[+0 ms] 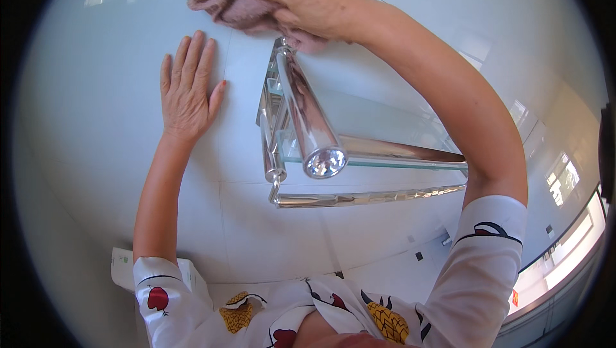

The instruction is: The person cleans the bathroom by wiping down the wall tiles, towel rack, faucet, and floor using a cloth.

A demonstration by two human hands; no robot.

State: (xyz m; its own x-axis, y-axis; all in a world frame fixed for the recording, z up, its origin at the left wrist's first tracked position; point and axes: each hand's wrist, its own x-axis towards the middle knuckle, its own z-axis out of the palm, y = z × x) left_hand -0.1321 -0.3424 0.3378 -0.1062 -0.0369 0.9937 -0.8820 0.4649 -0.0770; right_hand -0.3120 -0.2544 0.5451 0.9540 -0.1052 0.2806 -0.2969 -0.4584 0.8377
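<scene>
The right hand (301,1) is at 12 o'clock, its fingers curled over a soft, crumpled, dusty-pink cloth (221,4) against the shiny, pale wall (90,123). The left hand (187,94) is at 10 o'clock, flat on the wall with nothing in it. In the middle, a fat, round, silver metal bar (307,101) with a sparkly end sticks out. A see-through glass shelf (378,113) is at 2 o'clock. The cloth could snag on the bar if it dips, or a low arm could bump the glass.

You have bright, diffuse light with window reflections (563,179) at right, specular glare on the chrome bar (307,103), and fisheye curvature toward the black rim.
</scene>
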